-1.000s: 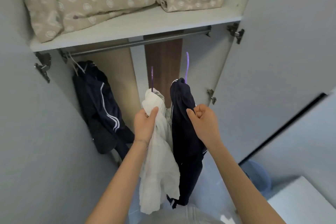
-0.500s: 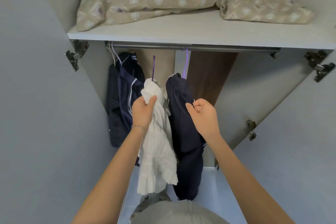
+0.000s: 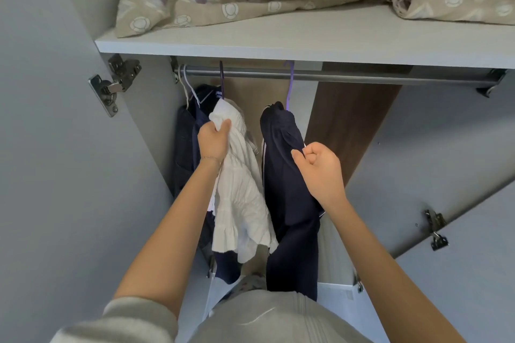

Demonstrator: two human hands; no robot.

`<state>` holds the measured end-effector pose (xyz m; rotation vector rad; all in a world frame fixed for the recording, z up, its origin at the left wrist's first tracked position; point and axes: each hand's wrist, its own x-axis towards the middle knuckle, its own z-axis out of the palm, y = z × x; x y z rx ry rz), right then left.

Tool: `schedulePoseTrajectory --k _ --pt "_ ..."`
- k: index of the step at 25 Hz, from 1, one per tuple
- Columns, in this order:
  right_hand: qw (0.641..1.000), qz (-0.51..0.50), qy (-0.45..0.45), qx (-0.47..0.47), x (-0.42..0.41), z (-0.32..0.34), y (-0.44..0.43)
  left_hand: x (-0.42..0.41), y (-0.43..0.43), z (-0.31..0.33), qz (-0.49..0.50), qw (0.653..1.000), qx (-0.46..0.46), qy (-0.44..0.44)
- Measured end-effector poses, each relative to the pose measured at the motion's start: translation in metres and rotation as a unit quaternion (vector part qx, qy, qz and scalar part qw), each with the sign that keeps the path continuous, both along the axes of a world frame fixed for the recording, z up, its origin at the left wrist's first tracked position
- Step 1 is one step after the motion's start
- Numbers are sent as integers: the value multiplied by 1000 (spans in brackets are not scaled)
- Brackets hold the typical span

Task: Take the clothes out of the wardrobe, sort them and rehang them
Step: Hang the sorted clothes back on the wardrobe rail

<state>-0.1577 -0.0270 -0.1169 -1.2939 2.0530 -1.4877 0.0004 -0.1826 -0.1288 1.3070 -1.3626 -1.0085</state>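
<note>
White garment (image 3: 239,189) and navy garment (image 3: 289,192), one of each, hang lengthwise, hems down, on two purple hangers (image 3: 291,86) whose hooks reach the rail (image 3: 348,77). The left hand (image 3: 213,140) has its fingers clamped on the white garment's top; the right hand (image 3: 320,167) has its fingers curled, pinching the navy garment. Dark clothes (image 3: 184,147) hang far left on white hangers (image 3: 187,86).

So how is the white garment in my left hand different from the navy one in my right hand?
The white garment is pale and crinkled; the navy garment is dark with a white side stripe. The white one ends higher; the navy one hangs lower. The white one's hook is dark purple, the navy one's lilac. Both hang at the rail, held by the left hand and right hand.
</note>
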Motion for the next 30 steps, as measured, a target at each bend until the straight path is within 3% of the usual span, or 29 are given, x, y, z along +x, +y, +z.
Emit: schedulePoseTrajectory --k 11,30 --pt "999 10 39 16 9 -8 -48 9 -57 -10 29 996 -36 -72" --pt "998 33 46 23 24 -14 -86 16 -84 3 32 997 -71 -24"
